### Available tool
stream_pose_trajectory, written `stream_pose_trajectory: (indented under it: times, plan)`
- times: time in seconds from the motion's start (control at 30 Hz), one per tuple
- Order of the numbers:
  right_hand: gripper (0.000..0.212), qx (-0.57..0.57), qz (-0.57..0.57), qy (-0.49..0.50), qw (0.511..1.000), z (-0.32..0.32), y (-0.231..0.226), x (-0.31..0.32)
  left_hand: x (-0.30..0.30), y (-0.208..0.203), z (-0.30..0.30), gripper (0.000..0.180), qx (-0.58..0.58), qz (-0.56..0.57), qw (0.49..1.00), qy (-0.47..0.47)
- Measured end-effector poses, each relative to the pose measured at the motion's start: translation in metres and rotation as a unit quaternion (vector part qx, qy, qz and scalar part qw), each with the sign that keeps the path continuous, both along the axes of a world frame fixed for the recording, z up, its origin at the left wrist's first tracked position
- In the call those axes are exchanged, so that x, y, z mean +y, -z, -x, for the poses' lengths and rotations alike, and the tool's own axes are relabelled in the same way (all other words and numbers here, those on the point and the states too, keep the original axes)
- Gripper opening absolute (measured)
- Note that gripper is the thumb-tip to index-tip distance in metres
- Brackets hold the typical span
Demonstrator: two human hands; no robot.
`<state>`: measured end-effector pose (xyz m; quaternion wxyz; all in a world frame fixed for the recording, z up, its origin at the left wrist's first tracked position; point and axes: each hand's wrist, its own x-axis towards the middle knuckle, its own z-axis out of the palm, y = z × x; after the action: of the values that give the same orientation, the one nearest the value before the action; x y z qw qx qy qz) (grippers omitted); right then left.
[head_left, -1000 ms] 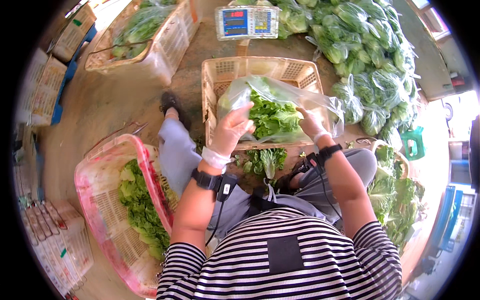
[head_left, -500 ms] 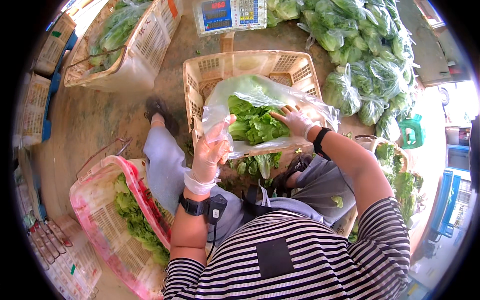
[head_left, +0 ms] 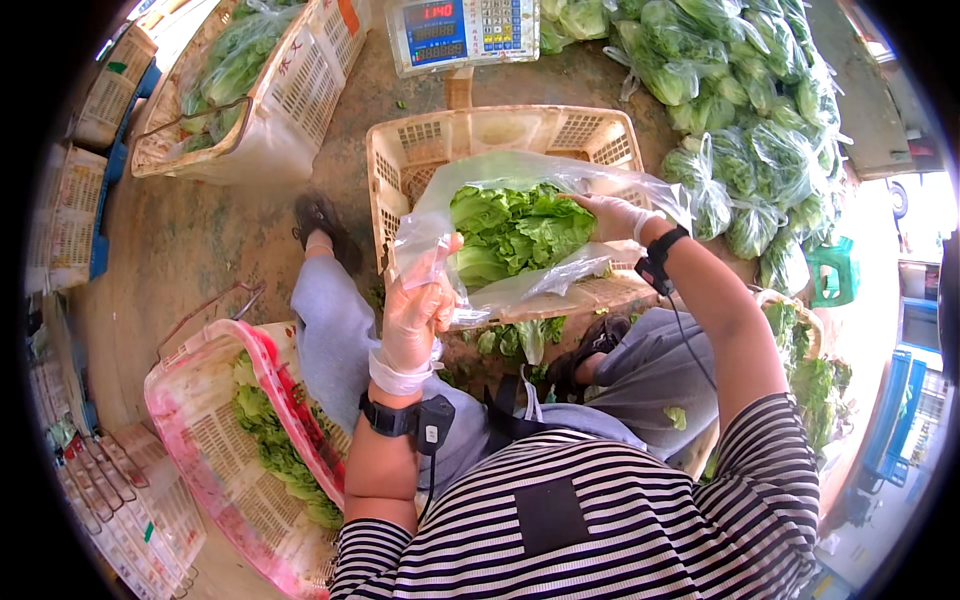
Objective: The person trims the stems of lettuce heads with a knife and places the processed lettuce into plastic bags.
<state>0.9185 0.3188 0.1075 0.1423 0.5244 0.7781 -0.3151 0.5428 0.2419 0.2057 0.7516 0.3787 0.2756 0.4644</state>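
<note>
A clear plastic bag lies in a cream plastic crate in front of me, its mouth turned toward me. Green leafy lettuce fills the opening. My left hand, in a thin clear glove, is closed on the near left edge of the bag. Also gloved, my right hand reaches in at the right and grips the side of the lettuce; some of its fingers are hidden by leaves and film.
A digital scale display stands beyond the crate. Bagged lettuces are piled at the far right, near a green stool. A pink-edged crate with loose lettuce sits at my left; another crate holds bagged greens. Loose leaves lie by my feet.
My right hand has gone from spread fingers on top of the lettuce to a hold at its right side. More lettuce shows in the bag mouth. The scale reading differs.
</note>
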Motion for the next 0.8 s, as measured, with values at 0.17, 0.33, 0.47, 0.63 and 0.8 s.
stream_pose_trajectory:
  times: [0.17,0.33,0.47,0.63,0.8]
  plan:
    - [0.089,-0.056,-0.140,-0.076,0.986,0.039,-0.006,-0.042,0.002,0.003,-0.001,0.056,-0.007,-0.003,1.000,-0.025]
    - [0.085,0.003,-0.064,-0.075,0.995,0.045,-0.027,-0.027,0.000,-0.015,0.007,0.045,-0.059,0.032,0.997,0.021]
    - [0.082,0.048,-0.004,-0.041,0.998,0.009,-0.026,-0.006,0.009,-0.017,0.001,0.039,-0.076,0.019,0.996,0.033]
    - [0.078,0.043,0.021,-0.052,0.997,0.019,-0.021,0.024,-0.007,-0.015,0.014,0.038,-0.065,0.024,0.996,-0.058]
    - [0.074,0.043,-0.005,-0.039,0.998,0.013,-0.001,0.008,-0.005,-0.012,0.010,0.033,-0.125,0.030,0.990,-0.052]
